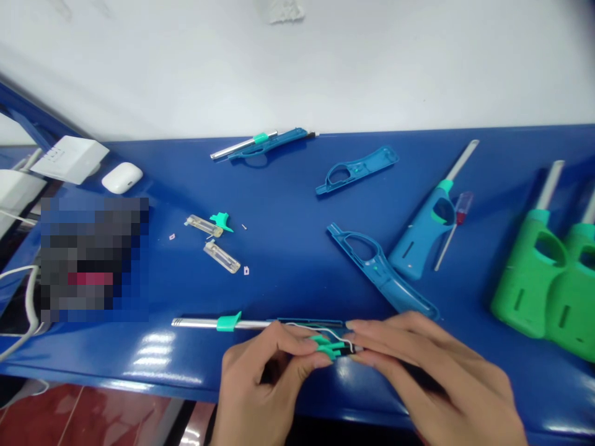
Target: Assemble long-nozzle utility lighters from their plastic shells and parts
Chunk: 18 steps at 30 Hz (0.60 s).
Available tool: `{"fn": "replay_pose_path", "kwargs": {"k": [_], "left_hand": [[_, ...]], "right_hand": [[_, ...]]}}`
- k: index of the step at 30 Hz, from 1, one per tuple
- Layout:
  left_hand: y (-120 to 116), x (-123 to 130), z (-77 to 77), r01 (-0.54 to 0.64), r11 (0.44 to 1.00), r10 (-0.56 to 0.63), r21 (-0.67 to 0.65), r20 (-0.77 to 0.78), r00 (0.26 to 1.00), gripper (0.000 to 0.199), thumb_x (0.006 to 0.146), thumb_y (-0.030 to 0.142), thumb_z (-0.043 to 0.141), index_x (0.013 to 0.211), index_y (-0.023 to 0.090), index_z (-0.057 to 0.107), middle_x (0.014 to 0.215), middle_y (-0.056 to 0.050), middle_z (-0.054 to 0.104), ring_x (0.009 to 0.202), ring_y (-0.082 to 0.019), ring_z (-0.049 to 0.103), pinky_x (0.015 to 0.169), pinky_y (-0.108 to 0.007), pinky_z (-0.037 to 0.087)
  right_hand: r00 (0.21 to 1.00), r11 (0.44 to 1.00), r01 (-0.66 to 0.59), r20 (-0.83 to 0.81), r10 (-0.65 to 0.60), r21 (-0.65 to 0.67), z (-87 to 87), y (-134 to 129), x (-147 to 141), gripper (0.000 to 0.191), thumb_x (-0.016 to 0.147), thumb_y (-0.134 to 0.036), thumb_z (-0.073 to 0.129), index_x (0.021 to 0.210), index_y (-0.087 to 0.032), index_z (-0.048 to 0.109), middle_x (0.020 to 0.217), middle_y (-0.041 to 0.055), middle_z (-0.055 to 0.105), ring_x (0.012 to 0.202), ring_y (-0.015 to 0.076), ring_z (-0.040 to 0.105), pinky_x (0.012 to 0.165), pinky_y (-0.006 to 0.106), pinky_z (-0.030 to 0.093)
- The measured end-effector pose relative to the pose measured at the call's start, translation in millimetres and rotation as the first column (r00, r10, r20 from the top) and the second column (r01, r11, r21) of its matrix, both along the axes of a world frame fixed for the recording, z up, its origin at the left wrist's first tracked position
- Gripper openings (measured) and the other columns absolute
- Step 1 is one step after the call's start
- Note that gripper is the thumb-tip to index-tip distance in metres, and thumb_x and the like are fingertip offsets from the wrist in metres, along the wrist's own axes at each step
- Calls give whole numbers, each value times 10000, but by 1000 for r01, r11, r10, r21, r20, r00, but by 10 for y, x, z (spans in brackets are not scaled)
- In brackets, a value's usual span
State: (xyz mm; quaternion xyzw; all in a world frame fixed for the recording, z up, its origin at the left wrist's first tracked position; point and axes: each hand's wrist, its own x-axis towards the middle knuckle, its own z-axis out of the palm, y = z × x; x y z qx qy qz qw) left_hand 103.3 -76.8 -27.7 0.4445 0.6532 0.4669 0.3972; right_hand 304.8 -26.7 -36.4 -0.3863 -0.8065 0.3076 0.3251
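At the table's front edge, my left hand (264,378) pinches a small green trigger (328,347) between thumb and forefinger. My right hand (432,365) is closed on the black igniter (348,349) at the trigger's right end. A thin white wire (320,328) curves over the top of these parts. Behind them lies a blue lighter casing half (307,321), mostly covered by my fingers. A metal lighter tube (195,323) with a green collar (227,322) extends to its left. Another blue casing half (381,272) reaches close to my right hand's knuckles.
Two clear fuel tanks (223,257), a green trigger (221,221) and tiny parts lie mid-left. Farther back are a partly open lighter (264,144) and a casing half (357,170). Rightward are a blue lighter (421,229), screwdriver (461,210) and green lighters (527,279). A white case (122,178) sits left.
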Motion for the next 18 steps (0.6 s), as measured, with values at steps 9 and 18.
{"fn": "replay_pose_path", "kwargs": {"k": [9,18], "left_hand": [[-9,-16,20,-13,998,14,-60,28,1000,179,821,101,773,728,243,716,764,78,781,727,-84,758,665,-93,586],[-11,16,27,-46,998,44,-50,-40,998,195,795,90,776,700,251,722,780,85,793,690,-77,753,650,-94,581]], "right_hand": [[997,999,15,-71,-18,-47,-12,16,-25,368,937,-86,663,1239,-296,642,974,-95,772,840,72,677,763,154,580],[996,997,38,-77,-43,-65,36,9,-62,338,938,-90,649,1200,-303,663,920,-103,778,804,76,681,720,162,579]]}}
